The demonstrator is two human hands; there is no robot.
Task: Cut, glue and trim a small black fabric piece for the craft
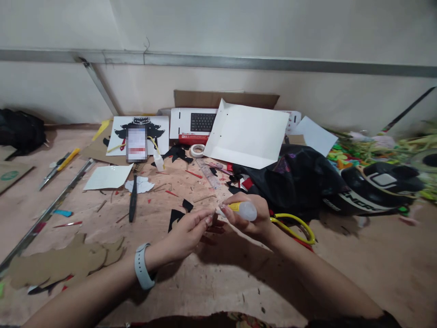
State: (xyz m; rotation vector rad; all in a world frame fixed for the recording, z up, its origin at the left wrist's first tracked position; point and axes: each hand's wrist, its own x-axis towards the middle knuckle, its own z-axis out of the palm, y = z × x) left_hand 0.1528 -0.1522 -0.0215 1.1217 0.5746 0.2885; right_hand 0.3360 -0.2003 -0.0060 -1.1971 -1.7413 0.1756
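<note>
Centre of view: the fingers (pixel 205 219) of the left hand (pixel 186 234) are pinched together on something too small to identify, held right at the nozzle of a small glue bottle (pixel 243 210). The right hand (pixel 251 216) is clenched around that bottle, a translucent soft-plastic cylinder with a yellow collar, laid nearly horizontal with its tip pointing toward 9 o'clock; this orientation brings the tip to the pinched fingertips. Both hands hover just above the counter (pixel 218 278), whose bare wooden surface is scuffed and littered with red and black offcuts. A pale grey wristband (pixel 142 266) circles the left wrist.

At 3 o'clock of the right hand, touching the wrist, lie yellow-handled scissors (pixel 297 228), within easy reach. At 9 o'clock of the left fingers sit black paper scraps (pixel 177 216), angular and matte. Further toward 10 o'clock lie a black-handled tool (pixel 133 200) and a white sheet (pixel 107 177). At 12 o'clock, well apart, are a clear ruler (pixel 208 173), a roll of tape (pixel 197 150) and a large folded white card (pixel 247 134) leaning against a keyboard box (pixel 194 125). At 2 o'clock rests a crumpled black bag (pixel 297 180), then a glossy helmet (pixel 378 187). Brown cardboard cutouts (pixel 68 262) with wavy edges lie at 8 o'clock.
</note>
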